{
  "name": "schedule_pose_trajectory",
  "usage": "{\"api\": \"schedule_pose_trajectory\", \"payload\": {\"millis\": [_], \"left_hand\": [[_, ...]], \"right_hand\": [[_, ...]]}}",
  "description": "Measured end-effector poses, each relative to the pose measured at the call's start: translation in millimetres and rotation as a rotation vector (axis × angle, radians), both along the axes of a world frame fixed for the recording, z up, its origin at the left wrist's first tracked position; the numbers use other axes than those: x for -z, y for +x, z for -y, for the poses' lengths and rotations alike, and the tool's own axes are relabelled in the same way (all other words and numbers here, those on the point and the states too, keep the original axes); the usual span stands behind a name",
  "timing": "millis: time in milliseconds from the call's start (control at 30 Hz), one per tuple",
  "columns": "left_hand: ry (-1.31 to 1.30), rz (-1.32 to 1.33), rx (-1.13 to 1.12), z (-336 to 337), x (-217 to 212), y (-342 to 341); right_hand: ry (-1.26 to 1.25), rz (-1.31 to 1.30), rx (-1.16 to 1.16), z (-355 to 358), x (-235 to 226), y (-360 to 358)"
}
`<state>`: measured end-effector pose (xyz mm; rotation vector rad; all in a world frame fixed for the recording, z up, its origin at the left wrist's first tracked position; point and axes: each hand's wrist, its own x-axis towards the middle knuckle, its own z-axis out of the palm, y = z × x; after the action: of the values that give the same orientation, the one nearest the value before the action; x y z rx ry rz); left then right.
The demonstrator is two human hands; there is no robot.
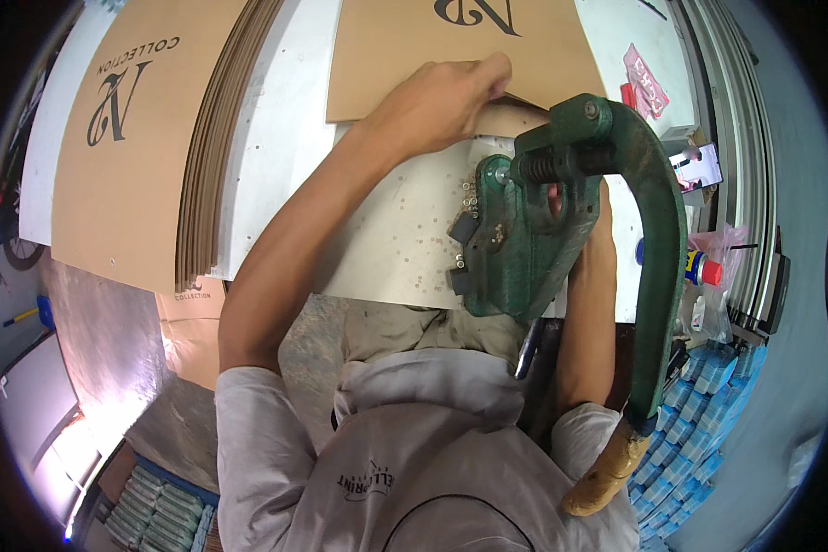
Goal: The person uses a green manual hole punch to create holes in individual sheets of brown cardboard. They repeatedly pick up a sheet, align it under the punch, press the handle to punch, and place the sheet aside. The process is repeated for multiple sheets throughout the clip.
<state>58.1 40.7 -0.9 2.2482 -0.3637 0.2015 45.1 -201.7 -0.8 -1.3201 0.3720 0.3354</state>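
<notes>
Bending its fingers inward, one left hand (451, 97) touches the near edge of one flat brown cardboard piece with black print (405, 46), which lies on a white tabletop (290, 83) beyond the person; whether those fingers pinch the edge cannot be told. One right hand (554, 199) is mostly hidden behind one heavy green metal press (515, 244), only a small patch of skin showing, so its opening and any hold cannot be told. Two small black blocks (465, 227) sit along the press's left side, near several tiny metal rings (470, 198) too small to count surely. Leftward lies one stack of brown printed cardboard (133, 120), its layers too tight to count. Rightward are one lit phone (699, 167), one pink plastic packet (647, 81) and one red-capped can (699, 268).
</notes>
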Motion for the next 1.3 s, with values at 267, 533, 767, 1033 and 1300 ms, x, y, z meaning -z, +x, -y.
{"api": "schedule_pose_trajectory", "payload": {"millis": [267, 533, 767, 1033, 1300], "left_hand": [[0.313, 0.393, -0.015, 11, 22, -42], [0.281, 0.103, -0.009, 27, 2, -58], [0.359, 0.151, -0.108, 37, 11, -62], [0.342, 0.145, -0.121, 44, 9, -61], [0.351, 0.129, -0.126, 43, 8, -59]], "right_hand": [[-0.112, 0.175, -0.116, 4, 15, -4], [-0.196, 0.187, -0.169, 17, 22, -25], [-0.277, 0.254, -0.193, 15, 21, -21], [-0.460, 0.031, -0.378, 35, -17, -25], [-0.574, 1.296, -0.868, 50, -182, -132]]}}
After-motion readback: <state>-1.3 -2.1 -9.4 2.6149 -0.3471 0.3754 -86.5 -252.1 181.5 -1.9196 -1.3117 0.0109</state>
